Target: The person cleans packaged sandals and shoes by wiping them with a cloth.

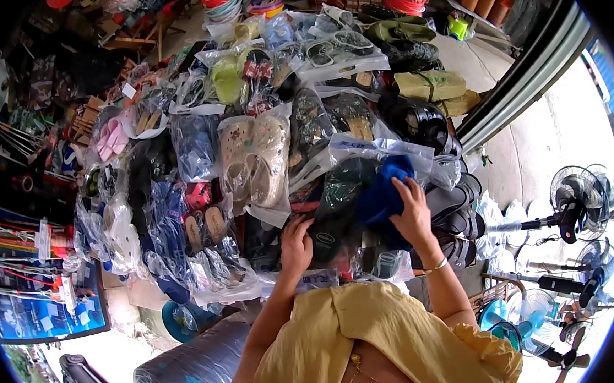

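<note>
A blue cloth (386, 197) is bunched under my right hand (414, 216), whose fingers press into it. The cloth lies over the right part of a clear bag holding dark green shoes (334, 218). At the left edge of those shoes, my left hand (297, 245) has its fingers curled against the bag's side. Left of it is a bagged pair of beige clogs (256, 163). Clear plastic with a printed white strip (382, 146) runs along the far end of the green shoes. The blue cloth hides part of the shoes.
Bagged shoes cover the stall, including pink slippers (112, 137) and lime clogs (228, 79). Black sandals (457, 195) hang over the right side. Fans (571, 205) stand at the right, and a plastic-wrapped grey roll (191, 363) lies at the lower left.
</note>
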Demonstrator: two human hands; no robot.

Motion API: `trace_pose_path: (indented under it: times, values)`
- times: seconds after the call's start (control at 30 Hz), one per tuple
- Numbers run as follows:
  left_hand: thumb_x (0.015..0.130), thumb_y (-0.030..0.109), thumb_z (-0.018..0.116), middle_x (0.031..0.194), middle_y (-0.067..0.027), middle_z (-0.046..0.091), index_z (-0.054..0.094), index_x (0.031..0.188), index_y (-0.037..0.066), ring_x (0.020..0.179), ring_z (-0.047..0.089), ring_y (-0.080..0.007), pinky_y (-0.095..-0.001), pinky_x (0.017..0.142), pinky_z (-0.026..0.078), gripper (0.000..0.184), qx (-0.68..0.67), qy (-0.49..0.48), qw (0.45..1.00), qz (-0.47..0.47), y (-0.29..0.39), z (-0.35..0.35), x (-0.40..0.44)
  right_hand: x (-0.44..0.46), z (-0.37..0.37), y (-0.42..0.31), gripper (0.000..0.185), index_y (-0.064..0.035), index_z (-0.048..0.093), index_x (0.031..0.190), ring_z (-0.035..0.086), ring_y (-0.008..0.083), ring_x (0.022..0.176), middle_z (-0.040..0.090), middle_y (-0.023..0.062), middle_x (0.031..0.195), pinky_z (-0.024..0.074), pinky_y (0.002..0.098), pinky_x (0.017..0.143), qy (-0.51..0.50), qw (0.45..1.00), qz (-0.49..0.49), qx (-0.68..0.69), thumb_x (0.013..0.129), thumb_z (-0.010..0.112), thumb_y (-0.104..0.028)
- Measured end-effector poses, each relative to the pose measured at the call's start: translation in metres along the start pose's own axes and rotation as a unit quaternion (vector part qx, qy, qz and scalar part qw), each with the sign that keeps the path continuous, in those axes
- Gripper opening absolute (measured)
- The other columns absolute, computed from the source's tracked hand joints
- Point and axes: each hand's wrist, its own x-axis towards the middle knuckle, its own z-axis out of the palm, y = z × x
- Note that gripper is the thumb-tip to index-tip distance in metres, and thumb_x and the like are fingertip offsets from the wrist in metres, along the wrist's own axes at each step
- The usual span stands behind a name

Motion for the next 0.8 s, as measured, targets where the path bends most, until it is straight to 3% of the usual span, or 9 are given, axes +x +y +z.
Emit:
trace_pose_path:
  times: [0.13,0.2,0.3,0.4,0.57,0.63,0.8]
  values:
    - [0.082,-0.004,0.056,0.127,-0.0171,0.062,0.065,0.122,0.007,0.121,0.056,-0.0398,-0.0484,0.103,0.045,0.042,0.001,-0.005,1.0,0.004,-0.001,-0.001,0.0,0.016,0.004,0.014,0.09,-0.0184,0.049,0.144,0.047,0.0434,0.131,0.047,0.0194,0.143,0.0476,0.0467,0.105,0.084,0.996,0.03,0.012,0.062,0.08,-0.001]
    - [0.082,-0.004,0.056,0.127,-0.0171,0.062,0.064,0.121,0.007,0.121,0.056,-0.0397,-0.0483,0.103,0.045,0.042,0.003,-0.007,1.0,0.009,0.0,-0.001,0.0,0.02,-0.014,0.003,0.088,-0.0176,0.049,0.143,0.048,0.0433,0.129,0.047,0.0195,0.142,0.0477,0.0466,0.105,0.091,0.994,0.062,0.006,0.062,0.079,0.001]
    - [0.082,-0.004,0.056,0.126,-0.0172,0.062,0.065,0.121,0.006,0.121,0.056,-0.0397,-0.048,0.103,0.046,0.041,0.009,-0.001,1.0,0.002,0.002,-0.002,0.001,0.005,-0.02,-0.003,0.089,-0.0174,0.051,0.144,0.047,0.044,0.132,0.047,0.0198,0.145,0.0451,0.0463,0.109,0.086,0.996,0.005,0.012,0.061,0.076,0.003]
    - [0.082,-0.004,0.056,0.126,-0.0173,0.062,0.065,0.12,0.006,0.121,0.056,-0.0398,-0.0478,0.103,0.046,0.04,0.004,0.0,1.0,0.0,0.002,0.0,0.0,-0.017,0.002,0.001,0.092,-0.0177,0.05,0.145,0.046,0.0442,0.133,0.046,0.0201,0.144,0.0441,0.0472,0.11,-0.01,1.0,0.006,0.011,0.059,0.076,0.002]
    - [0.083,-0.004,0.056,0.126,-0.0174,0.062,0.065,0.12,0.007,0.121,0.056,-0.04,-0.048,0.102,0.046,0.04,0.002,-0.013,1.0,0.009,0.001,-0.002,0.002,0.005,-0.008,0.006,0.089,-0.0164,0.05,0.144,0.047,0.0443,0.131,0.046,0.0199,0.145,0.0454,0.0464,0.108,0.076,0.994,0.071,0.018,0.061,0.075,0.004]
    - [0.083,-0.004,0.056,0.126,-0.0175,0.062,0.065,0.12,0.007,0.12,0.057,-0.0403,-0.0483,0.102,0.046,0.04,0.004,-0.001,1.0,0.007,0.002,-0.001,0.002,-0.001,-0.017,0.001,0.089,-0.0167,0.05,0.144,0.047,0.0442,0.132,0.046,0.0201,0.145,0.0456,0.0465,0.108,0.082,0.996,0.039,0.013,0.061,0.075,0.004]
    - [0.083,-0.004,0.056,0.125,-0.0175,0.063,0.065,0.12,0.007,0.12,0.057,-0.0404,-0.0488,0.102,0.046,0.04,0.006,0.003,1.0,0.007,0.001,0.001,0.0,-0.038,0.001,-0.004,0.091,-0.018,0.051,0.143,0.046,0.0438,0.133,0.046,0.0209,0.145,0.0452,0.0471,0.109,-0.028,0.999,-0.015,0.0,0.058,0.077,0.001]
